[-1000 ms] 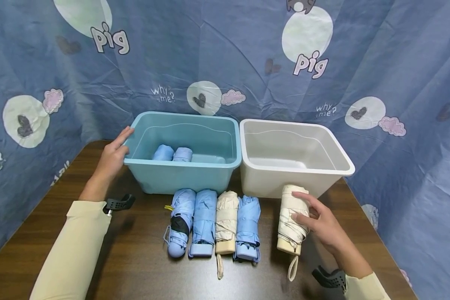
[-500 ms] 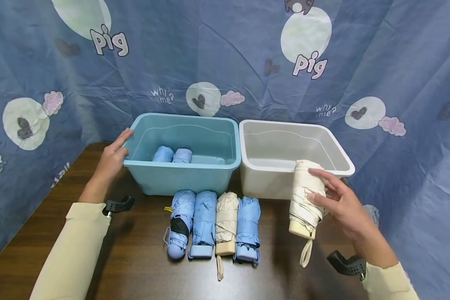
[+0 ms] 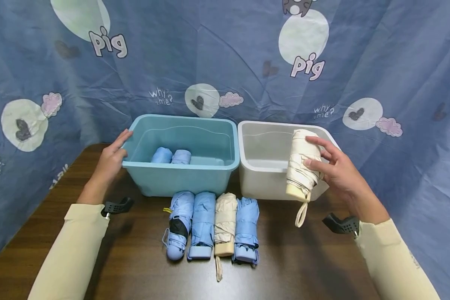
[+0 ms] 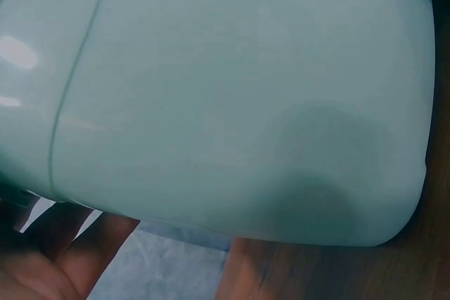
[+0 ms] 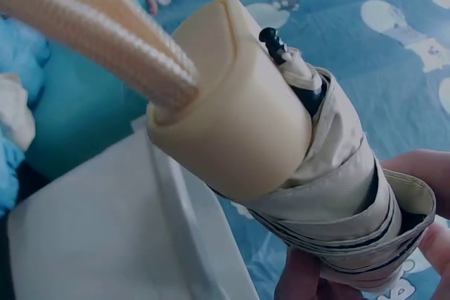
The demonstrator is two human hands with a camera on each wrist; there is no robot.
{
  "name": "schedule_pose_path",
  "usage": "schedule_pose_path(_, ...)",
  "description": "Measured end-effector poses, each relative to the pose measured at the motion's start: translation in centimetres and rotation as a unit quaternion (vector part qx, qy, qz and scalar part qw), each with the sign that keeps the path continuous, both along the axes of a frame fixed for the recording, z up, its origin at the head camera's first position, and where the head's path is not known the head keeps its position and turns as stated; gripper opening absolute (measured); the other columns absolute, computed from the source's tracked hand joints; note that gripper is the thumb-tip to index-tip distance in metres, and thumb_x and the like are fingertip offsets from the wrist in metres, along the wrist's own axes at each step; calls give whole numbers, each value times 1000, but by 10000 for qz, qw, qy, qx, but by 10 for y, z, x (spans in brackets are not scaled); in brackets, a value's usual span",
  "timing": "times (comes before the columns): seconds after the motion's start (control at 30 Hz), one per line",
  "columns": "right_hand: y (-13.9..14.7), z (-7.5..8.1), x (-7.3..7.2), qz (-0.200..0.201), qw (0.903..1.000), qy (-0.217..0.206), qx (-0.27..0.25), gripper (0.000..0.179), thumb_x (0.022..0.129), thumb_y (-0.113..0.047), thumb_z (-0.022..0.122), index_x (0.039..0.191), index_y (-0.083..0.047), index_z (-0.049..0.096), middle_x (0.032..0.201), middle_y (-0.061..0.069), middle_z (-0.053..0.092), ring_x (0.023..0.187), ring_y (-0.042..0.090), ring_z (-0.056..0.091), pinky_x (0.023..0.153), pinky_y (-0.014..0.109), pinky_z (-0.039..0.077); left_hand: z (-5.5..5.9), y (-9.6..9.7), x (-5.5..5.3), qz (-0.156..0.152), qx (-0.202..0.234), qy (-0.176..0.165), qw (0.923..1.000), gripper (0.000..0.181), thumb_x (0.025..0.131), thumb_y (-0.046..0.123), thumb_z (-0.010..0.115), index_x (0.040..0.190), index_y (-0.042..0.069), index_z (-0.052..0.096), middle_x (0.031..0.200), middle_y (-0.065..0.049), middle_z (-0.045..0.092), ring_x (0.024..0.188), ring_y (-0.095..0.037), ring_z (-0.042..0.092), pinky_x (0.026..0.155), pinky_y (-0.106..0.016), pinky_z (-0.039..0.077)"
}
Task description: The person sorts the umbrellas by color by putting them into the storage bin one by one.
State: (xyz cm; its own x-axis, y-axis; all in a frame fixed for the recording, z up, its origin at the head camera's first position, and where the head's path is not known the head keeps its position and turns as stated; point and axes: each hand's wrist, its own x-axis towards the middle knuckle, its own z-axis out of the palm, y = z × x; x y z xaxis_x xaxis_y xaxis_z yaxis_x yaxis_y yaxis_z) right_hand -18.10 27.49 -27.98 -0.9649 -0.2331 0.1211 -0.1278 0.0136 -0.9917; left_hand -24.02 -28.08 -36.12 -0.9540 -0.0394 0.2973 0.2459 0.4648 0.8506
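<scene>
Background: blue printed curtain (image 3: 225, 46) behind a dark wood-grain desk (image 3: 138, 258).

Main item: cream folding umbrella (image 3: 301, 160), raised off the desk in the right hand (image 3: 339, 171). In the head view it crosses the front rim of the white bin (image 3: 262, 180); how far it overhangs the mouth, cannot tell. Tilted, canopy end away from the wearer, handle and dangling wrist loop toward them.

Right fingers: parted only by the thickness of the roll, thumb on one side and fingers on the other, gripping the wrapped canopy. Presumably held there because it is the bulkiest part and the wrap stays tight.

Teal bin (image 3: 180, 166) stands just beside the white one. Inside, near its front wall, two blue rolled umbrellas (image 3: 161, 155) (upper parts only; the rim hides the rest).

Left hand (image 3: 110, 160) at the teal bin's left end: fingers extended, slightly spread, touching the rim, thumb near the front corner. Likely steadying the bin; fingertips partly hidden.

Desk, before the bins: blue umbrella with a black band (image 3: 181, 221), plain blue umbrella (image 3: 203, 225), second cream umbrella (image 3: 226, 218), right-end blue umbrella (image 3: 247, 225). Set side by side, handles toward the wearer, probably for easy reach.
</scene>
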Motion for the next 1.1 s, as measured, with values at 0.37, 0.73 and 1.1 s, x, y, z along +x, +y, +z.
schedule_pose_path(0.37, -23, 18, -46, -167, 9992, -288, 211, 60, 90, -5, 64, 143, -24, 43, 121, 12, 50, 103, 20, 55, 78, 30, 49, -3, -3, 1, -106, -38, -106, 9999, 58, 94, 6, 30, 152, 12, 31, 160, -4, 17, 146, -27, 9, 111, -56, 12)
schedule_pose_path(0.73, -41, 11, -94, -553, 9976, -423, -33, 64, 90, 1, 57, 147, -21, 39, 116, 13, 47, 93, 18, 58, 72, 28, 51, 1, 0, 3, -89, -54, 23, 9999, 58, 92, 4, 31, 150, 9, 34, 159, -7, 20, 146, -29, 12, 111, -54, 13)
schedule_pose_path(1.1, -56, -13, -129, -825, 9937, -764, -27, 65, 90, -1, 58, 148, -24, 39, 119, 11, 46, 96, 19, 55, 71, 29, 49, -1, -2, 1, -94, -45, 17, 9999, 58, 92, 4, 31, 150, 9, 34, 160, -7, 19, 146, -27, 12, 112, -52, 13)
